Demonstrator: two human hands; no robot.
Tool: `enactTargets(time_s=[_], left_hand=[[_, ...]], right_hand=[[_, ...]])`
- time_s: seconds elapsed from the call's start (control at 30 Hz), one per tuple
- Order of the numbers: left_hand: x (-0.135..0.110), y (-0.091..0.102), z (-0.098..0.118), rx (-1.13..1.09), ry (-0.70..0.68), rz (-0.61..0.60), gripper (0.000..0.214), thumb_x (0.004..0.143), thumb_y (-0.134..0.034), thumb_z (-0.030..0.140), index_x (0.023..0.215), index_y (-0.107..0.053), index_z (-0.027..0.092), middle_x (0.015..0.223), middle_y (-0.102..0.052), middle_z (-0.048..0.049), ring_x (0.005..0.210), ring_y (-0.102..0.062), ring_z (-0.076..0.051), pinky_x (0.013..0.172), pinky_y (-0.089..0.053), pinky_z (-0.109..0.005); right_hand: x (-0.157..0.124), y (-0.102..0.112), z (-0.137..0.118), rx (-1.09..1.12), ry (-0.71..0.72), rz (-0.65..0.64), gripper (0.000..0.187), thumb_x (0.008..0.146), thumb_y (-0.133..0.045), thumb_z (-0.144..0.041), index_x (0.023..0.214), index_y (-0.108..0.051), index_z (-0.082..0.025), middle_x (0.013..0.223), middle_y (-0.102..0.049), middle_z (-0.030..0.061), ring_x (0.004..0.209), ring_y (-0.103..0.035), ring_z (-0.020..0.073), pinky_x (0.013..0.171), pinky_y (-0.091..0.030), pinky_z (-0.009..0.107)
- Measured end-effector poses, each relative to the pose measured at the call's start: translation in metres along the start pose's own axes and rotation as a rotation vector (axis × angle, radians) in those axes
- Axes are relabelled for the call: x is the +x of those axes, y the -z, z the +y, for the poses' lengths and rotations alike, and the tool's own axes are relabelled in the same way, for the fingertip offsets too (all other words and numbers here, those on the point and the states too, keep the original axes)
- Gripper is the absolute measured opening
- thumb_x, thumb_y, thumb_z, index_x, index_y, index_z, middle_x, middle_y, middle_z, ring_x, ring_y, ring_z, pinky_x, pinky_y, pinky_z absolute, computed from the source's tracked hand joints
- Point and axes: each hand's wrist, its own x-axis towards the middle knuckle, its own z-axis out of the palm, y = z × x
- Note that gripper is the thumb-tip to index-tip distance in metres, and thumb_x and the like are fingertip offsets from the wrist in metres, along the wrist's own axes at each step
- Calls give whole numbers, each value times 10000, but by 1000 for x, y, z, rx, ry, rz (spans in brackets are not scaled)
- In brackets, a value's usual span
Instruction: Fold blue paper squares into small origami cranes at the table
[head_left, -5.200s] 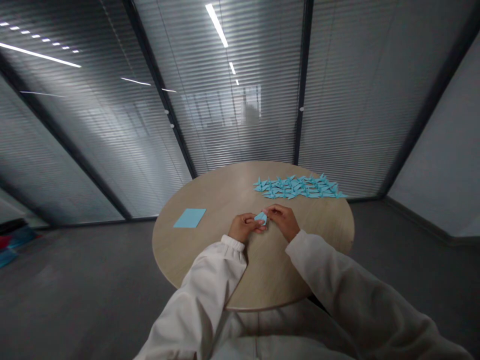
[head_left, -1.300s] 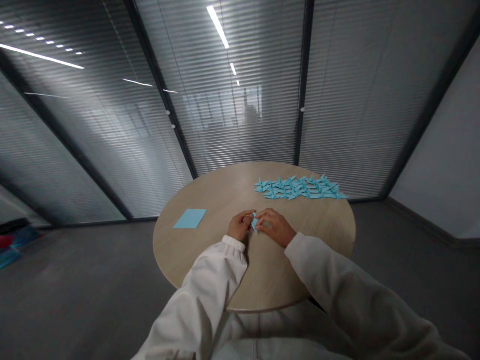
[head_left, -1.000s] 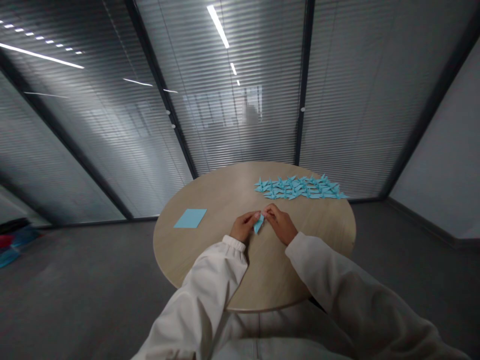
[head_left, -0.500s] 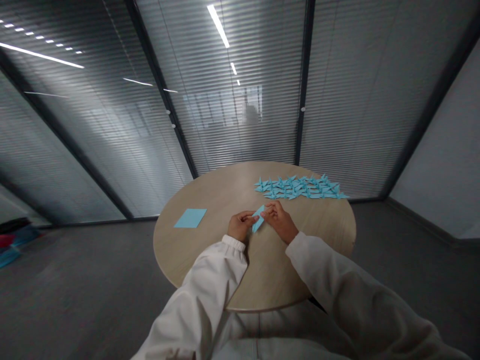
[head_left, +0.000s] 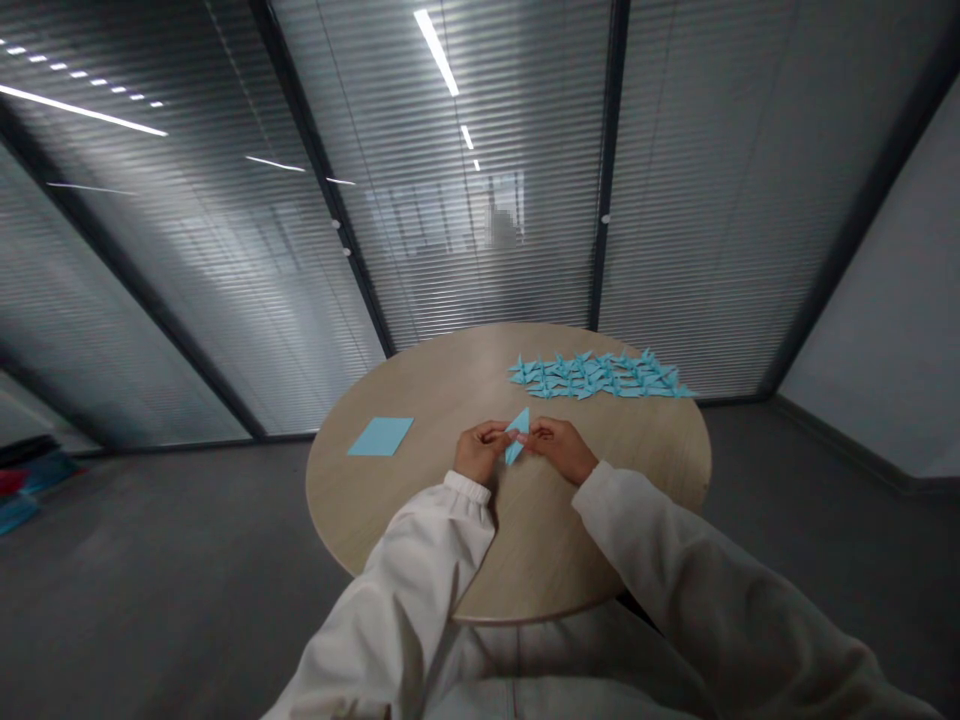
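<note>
A small folded piece of light blue origami paper (head_left: 520,421) is held just above the middle of the table, its pointed end away from me. My left hand (head_left: 478,452) grips its left side between thumb and fingers. From the right, my right hand (head_left: 561,449) pinches the other edge, thumb and fingertips close together. The fingertips cover the paper's middle, so its inner folds are hidden. Beyond my right hand, several folded blue paper cranes (head_left: 592,377) stand in close rows. Flat blue square paper (head_left: 381,437) lies to the left of my left hand.
The round wooden table (head_left: 420,530) has its near edge at my lap. Behind it rise glass partitions with blinds (head_left: 487,290) and dark frames. Red, blue and black items (head_left: 30,480) sit on the floor at far left.
My right hand's fingers have lowered slightly and drawn together on the folded paper, whose upper part now shows a sharper point. My left hand has barely moved.
</note>
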Motion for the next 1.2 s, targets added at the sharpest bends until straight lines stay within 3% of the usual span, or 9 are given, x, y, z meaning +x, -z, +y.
enactTargets(time_s=[0.2, 0.43, 0.57, 0.77, 0.9, 1.07, 1.2], left_hand=[[2, 1, -1, 6, 9, 44, 263, 496, -753, 302, 640, -667, 100, 540, -616, -14, 484, -511, -92, 501, -399, -201], [1, 5, 0, -1, -33, -28, 379, 576, -722, 331, 868, -681, 93, 490, -574, 15, 457, -478, -79, 508, -392, -201], [2, 5, -1, -58, -17, -62, 408, 558, -734, 359, 867, -679, 98, 592, -632, -27, 534, -544, -112, 568, -436, -230], [5, 5, -2, -24, -12, -29, 444, 560, -730, 421, 873, -659, 114, 665, -641, -40, 577, -558, -113, 556, -452, -219], [5, 5, -4, -10, 39, 1, 478, 570, -725, 457, 898, -604, 130, 643, -606, -14, 555, -562, -112, 505, -464, -218], [2, 0, -3, -155, 223, -112, 454, 666, -662, 479, 917, -537, 121, 630, -616, -39, 539, -610, -141, 532, -504, -267], [0, -3, 1, -244, 184, -114, 447, 690, -665, 428, 987, -549, 115, 750, -648, -74, 671, -639, -155, 611, -529, -274]], right_hand=[[-1, 0, -2, 28, 27, -15, 287, 673, -658, -430, 673, -596, -149, 625, -616, 10, 588, -562, 123, 616, -443, 255], [2, 0, 4, 130, -27, -51, 289, 633, -679, -426, 689, -602, -152, 642, -633, 17, 603, -599, 140, 641, -479, 280], [1, 1, 3, 74, 20, -50, 247, 676, -644, -393, 708, -610, -151, 651, -642, 23, 605, -603, 139, 642, -481, 278], [-5, 0, -9, -271, 184, 156, 175, 729, -605, -346, 737, -660, -180, 689, -659, 19, 635, -600, 143, 624, -467, 259], [-6, 2, -13, -336, 308, 280, 159, 732, -617, -331, 754, -686, -189, 732, -661, 33, 649, -593, 145, 598, -461, 250], [-6, 4, -13, -354, 389, 288, 135, 747, -610, -284, 787, -700, -191, 753, -638, 52, 660, -580, 145, 570, -460, 252], [-6, 3, -13, -370, 382, 244, 121, 751, -599, -240, 803, -706, -215, 775, -633, 53, 695, -580, 153, 582, -477, 256]])
